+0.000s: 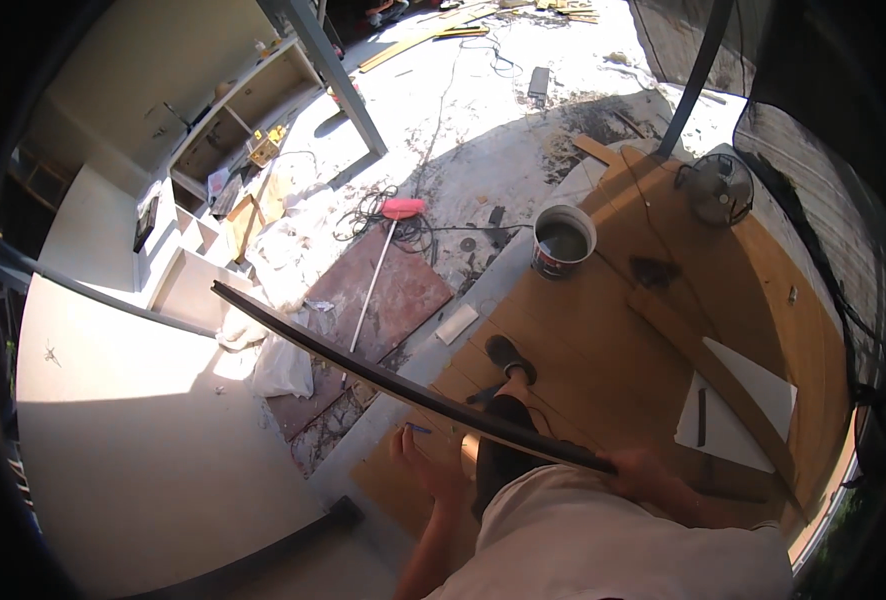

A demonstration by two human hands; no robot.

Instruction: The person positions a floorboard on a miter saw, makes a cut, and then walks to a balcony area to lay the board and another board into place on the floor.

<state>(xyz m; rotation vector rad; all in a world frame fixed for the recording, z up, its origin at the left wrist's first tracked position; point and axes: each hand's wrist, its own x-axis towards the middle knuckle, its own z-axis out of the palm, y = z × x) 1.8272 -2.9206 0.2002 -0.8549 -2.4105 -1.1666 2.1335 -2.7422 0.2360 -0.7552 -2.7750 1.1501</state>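
A long, dark, narrow strip (353,370) runs diagonally across my body, from the upper left down to my right hand (643,480), which grips its near end at waist height. Just below the strip, my left hand (428,465) holds a slim blue pen (418,429) between its raised fingers. My foot in a dark shoe (508,355) stands on the brown board floor (588,360). A white triangular board (733,390) lies to my right, beside a long brown strip (683,340).
A bucket (563,245) and a metal fan (718,190) stand ahead. A pink-headed pole (388,250) lies among cables on the dusty floor. Grey posts (343,85) rise ahead. White cabinets (103,230) line the left, above a pale panel (133,430). A person (383,12) is partly visible far off.
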